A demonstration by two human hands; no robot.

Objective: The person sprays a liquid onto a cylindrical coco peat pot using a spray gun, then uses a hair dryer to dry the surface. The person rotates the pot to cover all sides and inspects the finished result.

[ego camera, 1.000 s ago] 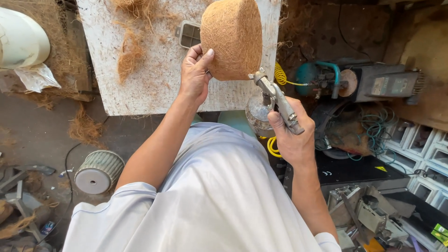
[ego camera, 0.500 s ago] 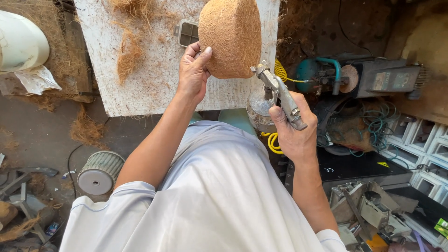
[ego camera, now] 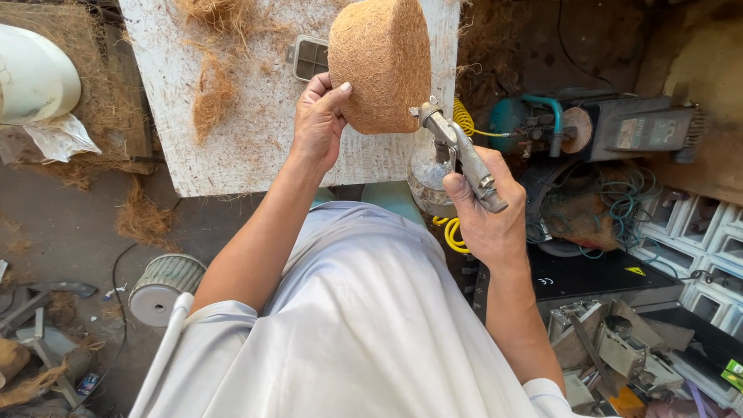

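Note:
My left hand (ego camera: pixel 319 122) grips a round brown coir-fibre pot (ego camera: pixel 381 63) by its lower rim, holding it up over the white board (ego camera: pixel 255 131). In my right hand (ego camera: pixel 486 217) is a metal spray gun (ego camera: pixel 458 152) with a cup under it; its nozzle points at the pot's right side, almost touching it. A yellow coiled hose (ego camera: pixel 453 232) runs from the gun.
Loose coir fibre (ego camera: pixel 213 93) lies on the white board, beside a small grey tray (ego camera: pixel 311 57). A compressor (ego camera: pixel 557 124) and tangled wires sit at right. On the floor at left are a ribbed cylinder (ego camera: pixel 161 285), a white basin (ego camera: pixel 35 73) and scrap metal.
The pot has turned slightly in my left hand and the spray gun's nozzle has come closer to the pot's side.

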